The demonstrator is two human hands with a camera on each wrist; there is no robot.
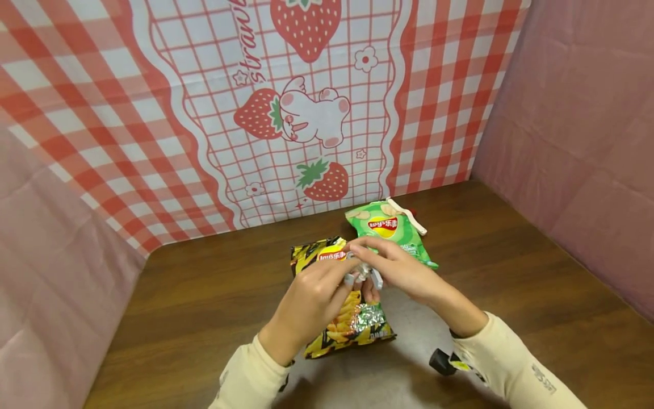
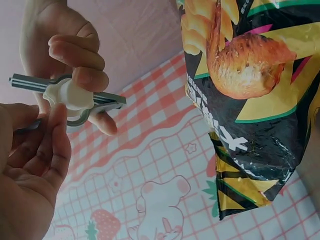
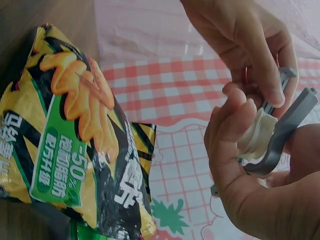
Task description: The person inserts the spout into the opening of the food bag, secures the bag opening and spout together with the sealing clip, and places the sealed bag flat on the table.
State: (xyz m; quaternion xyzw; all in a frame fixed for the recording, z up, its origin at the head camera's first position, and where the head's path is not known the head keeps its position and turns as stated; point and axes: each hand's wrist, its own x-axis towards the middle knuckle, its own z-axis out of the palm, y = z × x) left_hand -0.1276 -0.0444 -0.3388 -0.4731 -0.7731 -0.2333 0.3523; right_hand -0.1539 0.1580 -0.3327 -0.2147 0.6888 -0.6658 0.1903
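Cream sleeves frame the bottom of the head view, and from them two hands are brought together above a wooden table [image 1: 511,272]. On the left, the left hand [image 1: 306,307] is raised over a yellow-and-black chip bag [image 1: 352,326], which is laid flat on the tabletop directly beneath both hands, its top edge pointing toward the backdrop. The fingers of that hand are curled, and a small grey bag clip [image 2: 75,97] with a cream-white hinge piece is touched by its fingertips and thumb; in the left wrist view the thumb is seen pressed against the white part from below. The same clip is gripped from the other side by the right hand [image 1: 403,270], whose fingers are bent around it, with the index fingertip laid on top of the white piece. In the right wrist view the clip's two grey arms are seen parted at their far ends, the white piece pinched between the fingers of both hands.

Just beyond the yellow bag, to the right, a green chip bag [image 1: 390,230] is laid on the table, its upper end closed by a long white clip [image 1: 407,216]. A strawberry-print checked cloth [image 1: 286,113] is hung behind, and pink cloth [image 1: 577,130] is seen at both sides.
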